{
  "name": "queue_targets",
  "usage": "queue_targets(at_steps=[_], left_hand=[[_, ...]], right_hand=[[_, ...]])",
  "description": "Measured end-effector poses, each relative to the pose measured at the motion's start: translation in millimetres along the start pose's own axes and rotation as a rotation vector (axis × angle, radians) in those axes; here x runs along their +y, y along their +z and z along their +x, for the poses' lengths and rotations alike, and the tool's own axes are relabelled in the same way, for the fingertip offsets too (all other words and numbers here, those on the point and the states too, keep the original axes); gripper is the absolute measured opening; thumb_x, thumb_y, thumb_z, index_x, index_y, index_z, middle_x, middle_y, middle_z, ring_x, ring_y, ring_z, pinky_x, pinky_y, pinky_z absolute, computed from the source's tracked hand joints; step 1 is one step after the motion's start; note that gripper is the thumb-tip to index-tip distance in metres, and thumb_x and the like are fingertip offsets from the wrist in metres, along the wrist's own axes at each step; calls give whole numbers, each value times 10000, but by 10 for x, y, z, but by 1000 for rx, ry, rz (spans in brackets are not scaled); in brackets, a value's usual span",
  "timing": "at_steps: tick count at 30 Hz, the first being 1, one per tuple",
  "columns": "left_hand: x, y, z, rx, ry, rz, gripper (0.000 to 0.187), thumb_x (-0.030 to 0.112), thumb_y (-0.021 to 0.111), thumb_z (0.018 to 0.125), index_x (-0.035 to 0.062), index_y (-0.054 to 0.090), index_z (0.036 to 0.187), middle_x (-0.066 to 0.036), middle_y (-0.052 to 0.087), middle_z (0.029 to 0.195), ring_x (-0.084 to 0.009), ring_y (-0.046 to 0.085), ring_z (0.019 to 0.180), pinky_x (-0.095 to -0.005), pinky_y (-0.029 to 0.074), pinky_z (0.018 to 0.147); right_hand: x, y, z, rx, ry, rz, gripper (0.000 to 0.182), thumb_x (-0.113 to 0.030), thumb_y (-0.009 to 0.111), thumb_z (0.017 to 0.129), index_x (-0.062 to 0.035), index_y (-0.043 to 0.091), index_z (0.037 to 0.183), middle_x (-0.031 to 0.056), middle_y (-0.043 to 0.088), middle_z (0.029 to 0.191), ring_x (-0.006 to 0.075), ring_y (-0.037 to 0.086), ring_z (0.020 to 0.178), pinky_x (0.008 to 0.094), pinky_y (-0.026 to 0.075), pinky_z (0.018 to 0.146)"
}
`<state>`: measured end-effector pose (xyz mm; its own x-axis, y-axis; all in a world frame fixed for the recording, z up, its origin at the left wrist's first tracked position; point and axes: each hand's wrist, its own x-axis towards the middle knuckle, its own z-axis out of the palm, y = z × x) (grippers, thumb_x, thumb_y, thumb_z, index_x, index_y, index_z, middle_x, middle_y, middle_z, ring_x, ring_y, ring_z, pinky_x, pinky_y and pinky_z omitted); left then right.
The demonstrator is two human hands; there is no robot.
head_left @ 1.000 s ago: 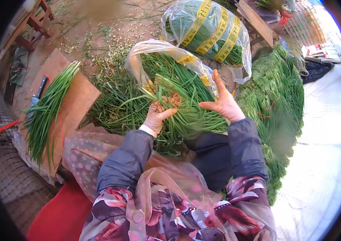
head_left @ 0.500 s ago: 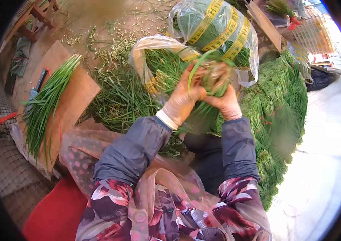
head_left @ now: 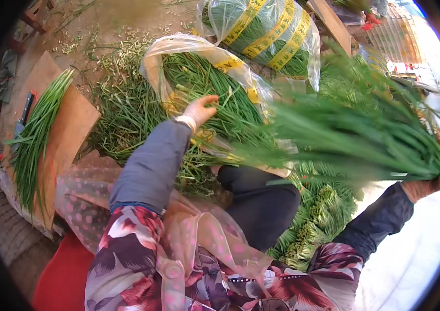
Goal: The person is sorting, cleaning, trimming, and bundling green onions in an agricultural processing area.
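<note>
Out at your far right, your right hand (head_left: 427,185) grips a bunch of chives (head_left: 354,140) by its root end, leaves fanned leftward; your gloved left hand (head_left: 198,111), fingers loosely open, rests on chives in the open plastic bag (head_left: 204,57) ahead

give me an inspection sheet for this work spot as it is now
surface: bare dirt ground strewn with green trimmings; brown wooden board at left.
job's things: open clear plastic bag of green chives with yellow tape; loose bundle of long green chives held out to the right.
clutter: sealed taped bag of chives; stacked chive bunches; line of chives on the board; dark-handled knife.
grippers: left hand gloved, reaching into the open bag; right hand gripping the bundle's end.
cables: nothing seen.
surroundings: wooden plank, red seat.
</note>
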<state>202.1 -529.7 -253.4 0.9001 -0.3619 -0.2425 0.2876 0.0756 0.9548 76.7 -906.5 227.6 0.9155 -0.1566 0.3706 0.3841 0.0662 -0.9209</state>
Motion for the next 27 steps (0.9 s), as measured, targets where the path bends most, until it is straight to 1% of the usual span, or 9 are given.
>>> queue_targets(at_steps=[3, 5, 8, 12, 15, 17, 21, 23, 27], left_hand=[[832, -303, -552, 203, 29, 26, 229, 173, 613, 901, 23, 664, 1067, -67, 679, 976, -103, 608, 888, -279, 484, 822], [1265, -197, -1257, -93, 2, -198, 227, 201, 615, 889, -14, 681, 917, -74, 680, 826, -141, 630, 760, -299, 498, 765], [1423, 209, -1995, -822, -135, -367, 589, 396, 586, 898, -14, 495, 1311, -208, 598, 1226, -254, 572, 1151, -376, 458, 951], [1195, 459, -2163, -910, -37, -949, 961, 729, 533, 752, 40, 375, 1403, -175, 488, 1359, -290, 453, 1267, -471, 382, 1021], [1252, 360, -2375, -733, 55, -1338, 890, 671, 599, 741, 70, 419, 1374, -173, 528, 1313, -353, 491, 1220, -517, 427, 976], [1302, 290, -2513, -818, -61, -1968, 858, 619, 650, 734, 66, 436, 1354, -190, 525, 1310, -363, 483, 1229, -511, 452, 960], [1356, 27, -2552, -541, -99, -1594, 518, 358, 665, 861, -11, 552, 1207, -190, 619, 1167, -284, 633, 1018, -411, 554, 868], [1361, -151, -2497, -646, -51, -1506, 419, 244, 635, 868, -24, 569, 1183, -181, 648, 1114, -288, 656, 965, -407, 565, 834], [1807, -429, -2501, -538, 19, -1162, 395, 194, 650, 827, -13, 589, 1158, -145, 686, 1015, -227, 690, 828, -371, 581, 768]], right_hand=[[168, 179, -75, 89, -107, 51, 743, -178, 615, 822, -73, 266, 1469, 235, 398, 1414, 377, 388, 1310, 547, 303, 1093], [719, 911, -326, 221, -251, -12, 701, -148, 618, 831, -77, 301, 1453, 209, 455, 1352, 359, 435, 1263, 529, 336, 1079], [1263, 1929, -754, 325, -360, -289, 735, -203, 719, 792, -105, 358, 1425, 132, 507, 1301, 284, 502, 1187, 441, 407, 1035], [1879, 2367, -1389, 213, -705, -705, 757, -247, 706, 832, -139, 291, 1456, 117, 461, 1363, 302, 445, 1255, 491, 406, 1027], [1714, 2672, -2195, -247, 640, 1013, 649, -386, 575, 923, -146, 292, 1455, 115, 472, 1360, 329, 404, 1303, 568, 454, 954], [1587, 2947, -2630, -385, 441, 841, 596, -424, 498, 956, -110, 339, 1437, 121, 474, 1360, 318, 410, 1299, 540, 475, 930], [1833, 2841, -2813, -335, 423, -154, 529, -182, 622, 829, -85, 495, 1334, 180, 453, 1383, 352, 378, 1325, 425, 308, 1092], [1451, 2965, -2612, -745, -50, -771, 592, -133, 623, 755, -58, 494, 1327, 212, 439, 1390, 350, 357, 1349, 421, 312, 1087], [1526, 2547, -2361, -515, 108, -509, 575, -166, 653, 807, -79, 478, 1348, 178, 419, 1427, 319, 336, 1372, 440, 330, 1077]])
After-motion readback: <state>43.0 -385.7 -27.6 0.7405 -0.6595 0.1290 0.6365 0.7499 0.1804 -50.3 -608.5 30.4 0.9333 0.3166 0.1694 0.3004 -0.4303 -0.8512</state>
